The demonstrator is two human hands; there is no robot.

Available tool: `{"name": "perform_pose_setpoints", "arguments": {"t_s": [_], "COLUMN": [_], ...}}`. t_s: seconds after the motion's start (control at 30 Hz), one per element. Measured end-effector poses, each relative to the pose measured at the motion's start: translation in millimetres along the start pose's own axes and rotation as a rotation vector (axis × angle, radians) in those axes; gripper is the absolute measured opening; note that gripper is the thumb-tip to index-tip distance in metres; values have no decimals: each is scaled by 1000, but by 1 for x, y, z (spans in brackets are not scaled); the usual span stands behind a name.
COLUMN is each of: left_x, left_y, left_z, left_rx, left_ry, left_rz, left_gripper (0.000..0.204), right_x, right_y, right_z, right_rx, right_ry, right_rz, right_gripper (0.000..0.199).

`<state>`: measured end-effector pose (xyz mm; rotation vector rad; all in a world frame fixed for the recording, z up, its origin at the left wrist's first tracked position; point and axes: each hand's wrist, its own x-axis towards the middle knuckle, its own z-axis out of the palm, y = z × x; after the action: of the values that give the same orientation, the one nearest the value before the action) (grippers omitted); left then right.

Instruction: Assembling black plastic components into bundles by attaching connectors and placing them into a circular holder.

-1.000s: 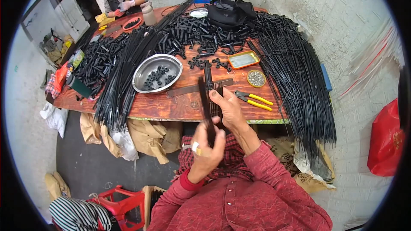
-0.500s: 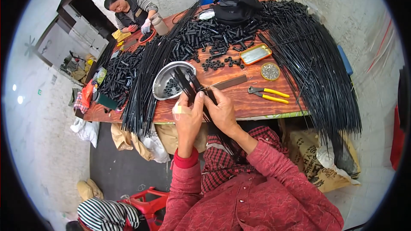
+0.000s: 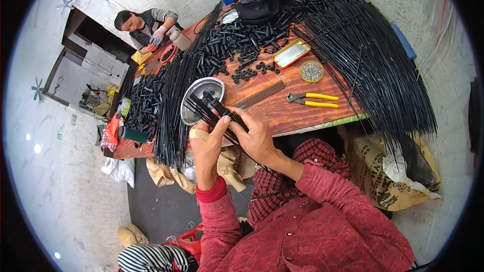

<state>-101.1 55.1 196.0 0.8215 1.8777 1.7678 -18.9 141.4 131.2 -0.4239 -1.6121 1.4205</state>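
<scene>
In front of me, at the table's near edge, both hands are closed around a bundle of thin black rods [image 3: 202, 111]. My left hand [image 3: 206, 145] pinches it with the thumb on top; a pale strip of tape is wrapped near its thumb base. My right hand [image 3: 255, 135] grips the same bundle from the right, close to a black tubular fitting [image 3: 217, 105]. The rods fan out beyond my left fingers, and their other ends trail toward my lap. Just behind the hands stands a metal bowl [image 3: 186, 114], partly hidden by the rods.
A flat brown bar [image 3: 262, 94], yellow-handled pliers [image 3: 317, 100], an orange-rimmed tin [image 3: 291, 54] and a round dish of small metal pieces [image 3: 311, 71] lie rightward. Black tubes [image 3: 254, 43] and long rods [image 3: 373, 65] heap the table [image 3: 297, 113]. A person [image 3: 151, 27] works at far left.
The whole view has tilted and shifted. The rods at my left hand are spread wider, and my hands have turned slightly with the bundle. The co-worker's hands have moved closer together.
</scene>
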Motion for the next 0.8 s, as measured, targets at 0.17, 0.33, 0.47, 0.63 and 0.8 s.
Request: {"name": "perform_pose_setpoints", "arguments": {"t_s": [0.17, 0.33, 0.47, 0.63, 0.8], "left_x": [1, 3, 2, 1, 1], "left_y": [10, 0, 1, -6, -9], "left_z": [-3, -11, -6, -7, -6], "left_rx": [-33, -49, -61, -86, -68], "left_ry": [-22, -59, -26, 3, 13], "left_rz": [-70, -32, -30, -3, 25], "left_gripper": [14, 20, 20, 17, 17], "right_x": [-1, 1, -3, -2, 1], "right_y": [-3, -14, -8, -9, -8], "right_z": [-6, -20, -24, -29, -28], "right_rx": [-21, -73, -33, -145, -97], "right_ry": [-53, -145, -96, -106, -94], "right_rz": [12, 33, -7, 29, 65], "right_gripper": [37, 39, 35, 21, 21]}}
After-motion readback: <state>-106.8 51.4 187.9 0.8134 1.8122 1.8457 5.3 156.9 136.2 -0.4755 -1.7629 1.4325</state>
